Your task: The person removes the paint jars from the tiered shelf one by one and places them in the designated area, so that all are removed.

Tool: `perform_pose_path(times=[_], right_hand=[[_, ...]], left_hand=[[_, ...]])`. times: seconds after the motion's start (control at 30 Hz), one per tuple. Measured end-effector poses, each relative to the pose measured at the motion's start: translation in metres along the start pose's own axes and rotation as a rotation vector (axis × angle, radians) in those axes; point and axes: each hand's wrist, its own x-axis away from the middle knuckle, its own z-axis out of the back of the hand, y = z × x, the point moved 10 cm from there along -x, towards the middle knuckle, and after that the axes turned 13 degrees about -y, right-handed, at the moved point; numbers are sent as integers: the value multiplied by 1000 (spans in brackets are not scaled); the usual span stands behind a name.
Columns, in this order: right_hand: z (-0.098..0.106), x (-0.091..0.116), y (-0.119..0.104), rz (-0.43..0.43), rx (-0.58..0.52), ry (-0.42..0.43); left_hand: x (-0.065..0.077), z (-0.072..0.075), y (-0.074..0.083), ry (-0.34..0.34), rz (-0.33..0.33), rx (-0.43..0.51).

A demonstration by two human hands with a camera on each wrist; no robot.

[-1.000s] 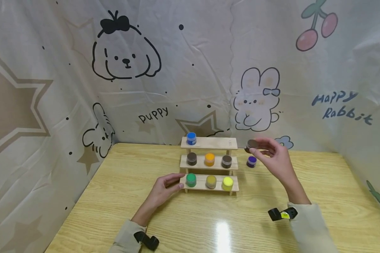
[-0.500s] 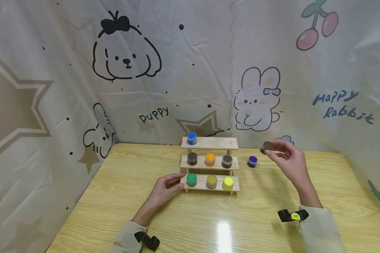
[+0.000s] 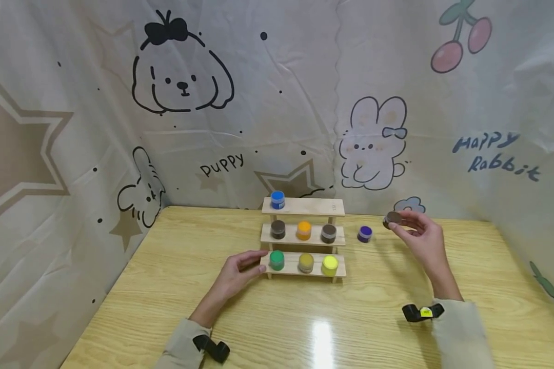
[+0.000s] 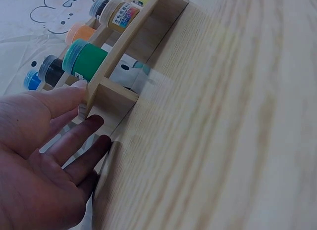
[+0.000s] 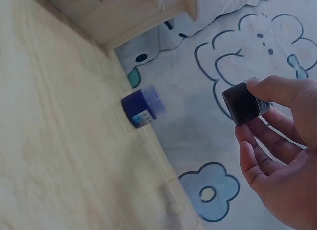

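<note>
Pinches a dark jar [image 3: 392, 220] in the right hand [image 3: 422, 238] between thumb [image 5: 280, 89] and fingers [image 5: 275, 141], raised off the table [image 3: 374, 302], right of a purple jar [image 3: 364, 234] and apart from it. Holds the lowest shelf [image 3: 292, 264] of a wooden rack [image 3: 311, 206] by its left end in the left hand [image 3: 235, 274], with lower fingers [image 4: 74, 137] beneath visible only from the left wrist and a label [image 5: 142, 118] on the purple jar only from the right. Takes in the whole rack from the head view alone: a blue jar [image 3: 277, 200] on top, an orange jar [image 3: 303, 230] between two more dark jars [image 3: 278, 229] [image 3: 329, 233], and a green jar [image 3: 277, 260], a mustard jar [image 3: 306, 263] and a yellow jar [image 3: 330, 265] below.
</note>
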Motion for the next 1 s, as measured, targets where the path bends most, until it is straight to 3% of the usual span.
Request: perform_pose_path(times=[0.47,1.0], right_hand=[[-10,-1,48,-123,-21,-32],[-21,-1,68,-225,73,-110]], left_hand=[[-1,0,-4,-14,5,14],[-2,0,-4,-15,-11,6]])
